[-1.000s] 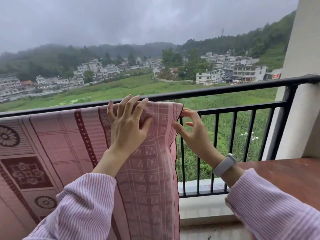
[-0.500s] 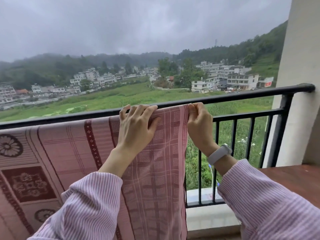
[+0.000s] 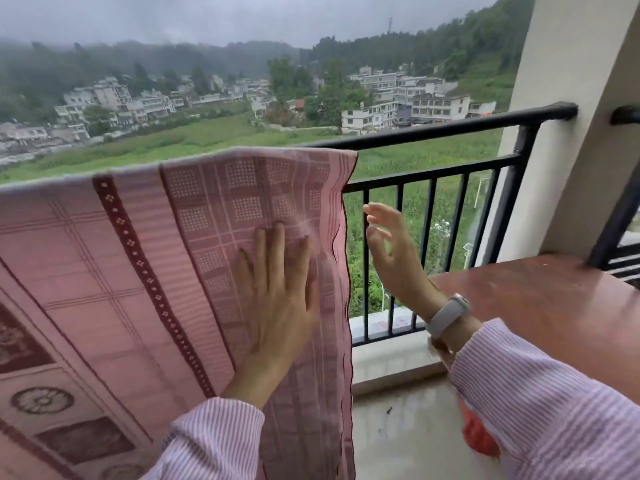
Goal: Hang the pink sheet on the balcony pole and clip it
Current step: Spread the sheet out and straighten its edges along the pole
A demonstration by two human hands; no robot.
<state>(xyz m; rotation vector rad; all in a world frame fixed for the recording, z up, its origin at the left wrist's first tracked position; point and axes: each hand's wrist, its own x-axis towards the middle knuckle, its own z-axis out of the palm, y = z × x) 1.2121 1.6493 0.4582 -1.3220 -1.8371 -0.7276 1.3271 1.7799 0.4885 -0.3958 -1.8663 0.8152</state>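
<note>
The pink patterned sheet [image 3: 138, 271] hangs draped over the black balcony rail [image 3: 450, 128], covering its left part and falling down the near side. My left hand [image 3: 277, 292] lies flat on the sheet with fingers spread, a little below the rail and near the sheet's right edge. My right hand [image 3: 391, 258] hovers open just right of that edge, in front of the bars, holding nothing. A pale watch sits on that wrist. No clip is in view.
A reddish-brown tabletop [image 3: 554, 306] stands at the right by the beige pillar [image 3: 571, 116]. Vertical black bars [image 3: 433, 254] run below the rail above a concrete ledge [image 3: 388, 362]. Something red-orange [image 3: 478, 438] shows below my right sleeve.
My right hand has let go of the sheet's top corner and dropped lower, open beside the edge. My left hand slid down from the rail along the sheet. The view has tilted downward.
</note>
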